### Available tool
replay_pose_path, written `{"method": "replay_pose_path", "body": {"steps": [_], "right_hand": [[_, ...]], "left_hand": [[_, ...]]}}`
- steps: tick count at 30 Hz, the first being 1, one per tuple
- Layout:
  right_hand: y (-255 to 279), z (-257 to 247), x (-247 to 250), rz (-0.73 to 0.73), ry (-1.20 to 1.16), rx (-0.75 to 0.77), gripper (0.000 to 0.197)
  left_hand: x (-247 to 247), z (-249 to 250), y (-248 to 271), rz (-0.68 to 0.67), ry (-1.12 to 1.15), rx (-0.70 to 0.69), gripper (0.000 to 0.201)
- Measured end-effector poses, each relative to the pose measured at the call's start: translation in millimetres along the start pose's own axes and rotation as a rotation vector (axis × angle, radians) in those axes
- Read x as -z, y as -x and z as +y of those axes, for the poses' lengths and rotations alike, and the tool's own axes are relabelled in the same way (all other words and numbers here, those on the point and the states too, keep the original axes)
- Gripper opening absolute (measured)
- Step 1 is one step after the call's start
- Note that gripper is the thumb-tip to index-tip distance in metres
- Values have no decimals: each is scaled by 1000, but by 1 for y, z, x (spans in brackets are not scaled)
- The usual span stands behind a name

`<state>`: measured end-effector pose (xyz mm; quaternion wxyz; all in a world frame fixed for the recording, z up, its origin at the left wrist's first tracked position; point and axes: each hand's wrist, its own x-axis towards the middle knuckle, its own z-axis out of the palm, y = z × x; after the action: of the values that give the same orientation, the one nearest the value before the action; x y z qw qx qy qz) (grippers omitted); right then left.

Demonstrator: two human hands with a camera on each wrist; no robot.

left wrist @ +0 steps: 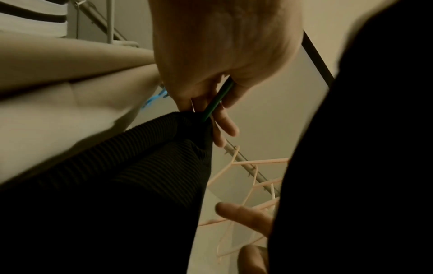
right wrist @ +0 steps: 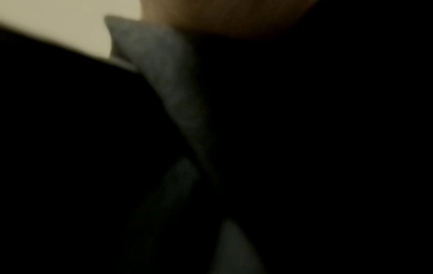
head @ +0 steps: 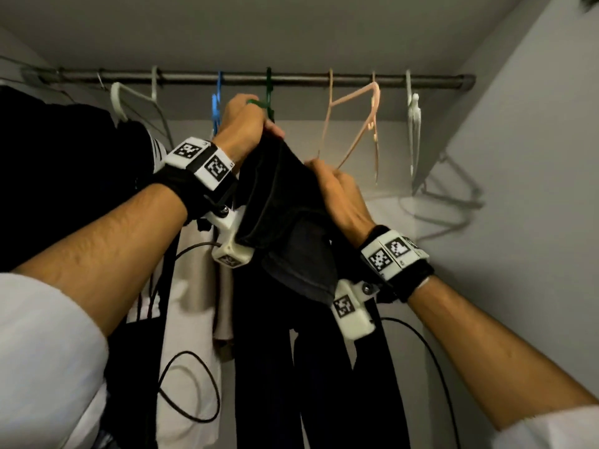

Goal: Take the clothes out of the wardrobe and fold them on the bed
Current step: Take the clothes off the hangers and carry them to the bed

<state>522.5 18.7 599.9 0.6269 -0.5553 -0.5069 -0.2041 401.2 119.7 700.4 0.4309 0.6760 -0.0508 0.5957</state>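
A black garment (head: 285,205) hangs from a green hanger (head: 268,95) on the wardrobe rail (head: 308,80). My left hand (head: 256,124) grips the hanger's shoulder together with the top of the garment. In the left wrist view its fingers (left wrist: 225,126) curl round the thin green hanger bar (left wrist: 218,100) beside ribbed black fabric (left wrist: 140,166). Lower and to the right, my right hand (head: 327,179) pinches the garment's upper edge. The right wrist view is mostly dark cloth with a grey fold (right wrist: 164,74). The garment's long black legs hang down out of view.
On the rail hang a blue hanger (head: 216,105), bare pink hangers (head: 353,124) and white hangers (head: 413,124). Dark clothes (head: 64,157) fill the left side, with a pale garment (head: 194,286) behind. The wardrobe's side wall (head: 518,189) stands close on the right.
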Motion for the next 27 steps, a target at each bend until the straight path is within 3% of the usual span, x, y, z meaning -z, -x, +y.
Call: {"method": "replay_pose_path", "body": {"steps": [3, 6, 9, 12, 20, 27], "right_hand": [[-18, -5, -14, -78, 6, -168, 82], [-28, -3, -31, -124, 46, -199, 73], [-33, 8, -49, -169, 95, -108, 46], [-33, 19, -63, -99, 134, 66, 32], [28, 39, -57, -144, 162, 273, 35], [77, 66, -52, -139, 162, 291, 44]], "left_hand": [[11, -5, -5, 27, 67, -18, 19], [23, -7, -7, 32, 139, 38, 16], [32, -9, -8, -10, 128, 53, 30], [39, -12, -9, -41, 30, -56, 35], [34, -26, -8, 29, -29, -158, 36], [29, -32, -5, 66, 22, -130, 35]]}}
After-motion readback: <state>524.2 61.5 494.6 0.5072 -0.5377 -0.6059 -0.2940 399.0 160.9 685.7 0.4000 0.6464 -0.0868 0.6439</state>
